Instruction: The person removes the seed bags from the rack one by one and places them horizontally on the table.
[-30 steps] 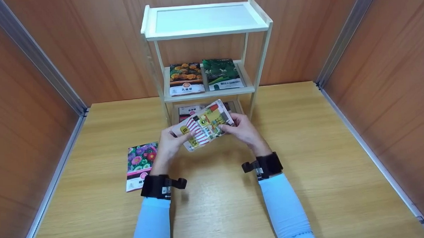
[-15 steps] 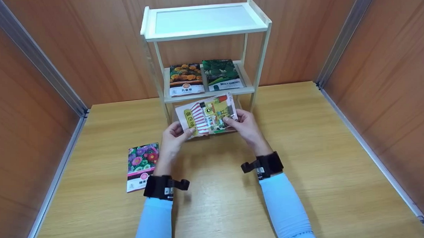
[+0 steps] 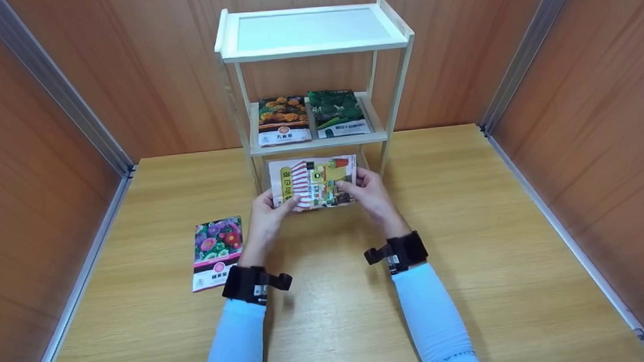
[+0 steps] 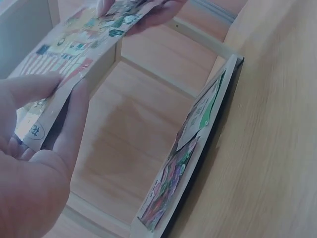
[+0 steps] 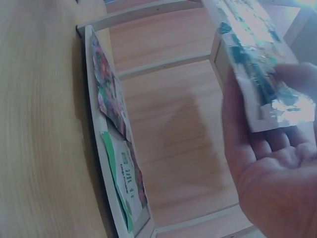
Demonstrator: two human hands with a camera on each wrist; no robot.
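Observation:
Both hands hold a seed packet (image 3: 321, 173) sideways in front of the shelf's lower part. Its illustrated face, with red-and-white stripes and a yellow label, is turned up. My left hand (image 3: 265, 218) grips the left end, thumb on top and fingers beneath. At the opposite end, my right hand (image 3: 375, 198) pinches it the same way. On the table, left of my left wrist, lies another seed packet (image 3: 217, 246) with pink and purple flowers. The left wrist view shows a floral packet (image 4: 168, 183) and a white-and-green packet (image 4: 200, 111) on the bottom shelf.
A small pale wooden rack (image 3: 315, 53) stands against the back panel. Its middle shelf bears an orange-flower seed packet (image 3: 283, 120) and a green vegetable seed packet (image 3: 338, 113). Wood-grain walls (image 3: 582, 113) with metal edging enclose the table on the sides and back.
The held seed packet has turned from a slant to nearly level, rising and then lowering again. Both hands keep their grip; my left hand has moved slightly right.

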